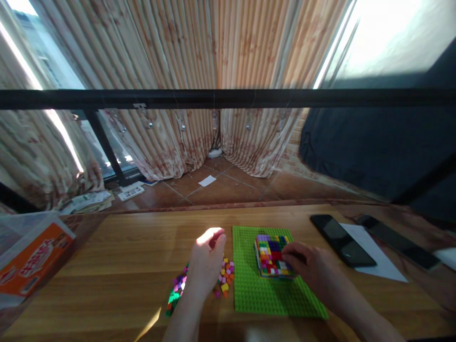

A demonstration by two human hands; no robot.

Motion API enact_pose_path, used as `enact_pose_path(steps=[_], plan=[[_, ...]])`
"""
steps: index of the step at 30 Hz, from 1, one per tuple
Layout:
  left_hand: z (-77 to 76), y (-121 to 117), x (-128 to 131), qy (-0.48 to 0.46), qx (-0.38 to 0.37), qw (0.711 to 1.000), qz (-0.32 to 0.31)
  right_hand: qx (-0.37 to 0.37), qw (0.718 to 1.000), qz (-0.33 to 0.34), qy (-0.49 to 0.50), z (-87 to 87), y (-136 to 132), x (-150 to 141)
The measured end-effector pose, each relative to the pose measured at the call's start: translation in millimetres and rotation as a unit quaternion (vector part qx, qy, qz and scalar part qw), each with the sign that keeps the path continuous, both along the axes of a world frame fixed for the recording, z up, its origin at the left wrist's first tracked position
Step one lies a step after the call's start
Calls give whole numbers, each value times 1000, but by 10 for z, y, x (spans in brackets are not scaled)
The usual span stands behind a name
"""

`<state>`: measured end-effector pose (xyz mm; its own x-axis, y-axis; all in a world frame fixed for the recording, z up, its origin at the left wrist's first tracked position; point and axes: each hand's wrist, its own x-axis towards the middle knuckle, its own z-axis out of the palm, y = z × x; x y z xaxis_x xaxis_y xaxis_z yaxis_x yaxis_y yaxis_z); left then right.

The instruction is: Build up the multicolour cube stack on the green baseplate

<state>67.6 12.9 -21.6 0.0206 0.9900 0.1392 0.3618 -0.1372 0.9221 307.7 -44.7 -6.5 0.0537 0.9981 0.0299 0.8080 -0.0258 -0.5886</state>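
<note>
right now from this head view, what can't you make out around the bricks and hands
All in the head view:
- Some loose bricks: hidden by the left hand and forearm.
- Whether the left hand holds a brick: hidden by its own curled fingers.
- Whether the right hand pinches a brick over the brick block: its fingers hide that.
- The plastic box: cut off by the left edge.

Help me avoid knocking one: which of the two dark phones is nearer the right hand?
The phone left of the white sheet; the other phone lies right of it, farther from the right hand.
</note>
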Motion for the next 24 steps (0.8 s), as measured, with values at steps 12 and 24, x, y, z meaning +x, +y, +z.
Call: enact_pose_path(steps=[12,24], plan=[[93,-21,-25,3,9,1000,10,-27,998,-38,42,-45,-2,163],[79,-27,-45,1,-19,1000,23,-22,997,-41,65,-87,26,131]])
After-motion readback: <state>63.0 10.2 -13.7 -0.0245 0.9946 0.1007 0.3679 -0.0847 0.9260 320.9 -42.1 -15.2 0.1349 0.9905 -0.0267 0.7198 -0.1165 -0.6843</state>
